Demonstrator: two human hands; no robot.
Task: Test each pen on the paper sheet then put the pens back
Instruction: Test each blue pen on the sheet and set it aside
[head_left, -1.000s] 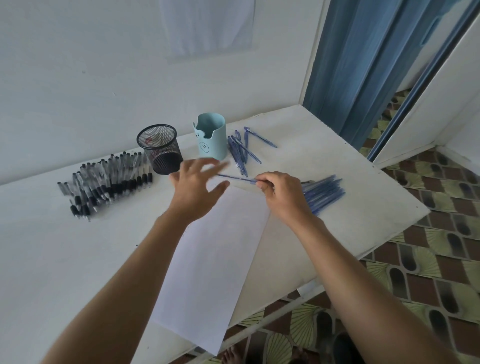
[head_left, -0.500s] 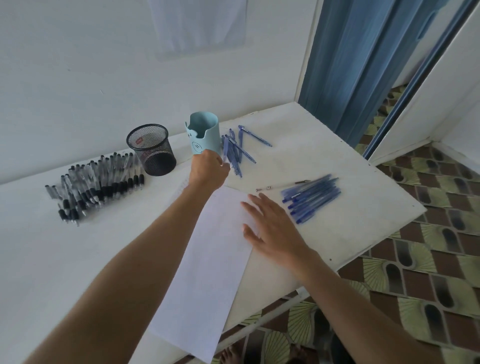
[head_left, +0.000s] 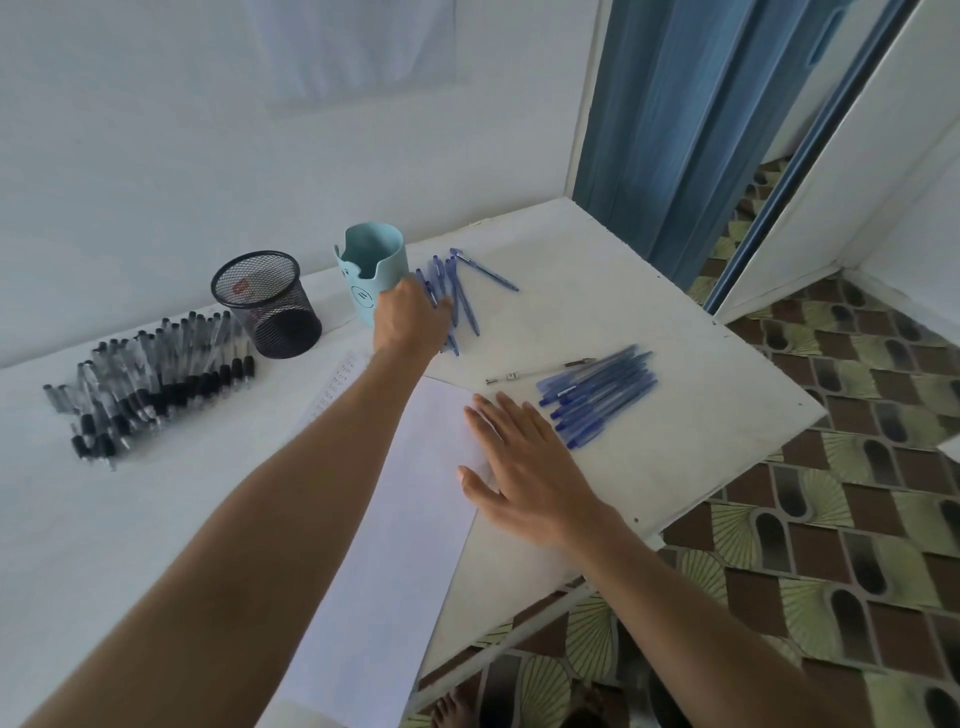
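Head view: left hand over blue pens up top, fingers unclear; right hand flat, fingers straight, steadying paper. Go gently.

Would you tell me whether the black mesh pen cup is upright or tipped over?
Upright: the black mesh pen cup stands on its base, rim up.

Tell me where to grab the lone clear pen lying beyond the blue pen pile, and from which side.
Pinch the clear pen from above, across its barrel near the left, tip end. It lies flat on the table, and its clip end sits close to the blue pen pile, so the left half likely leaves more room.
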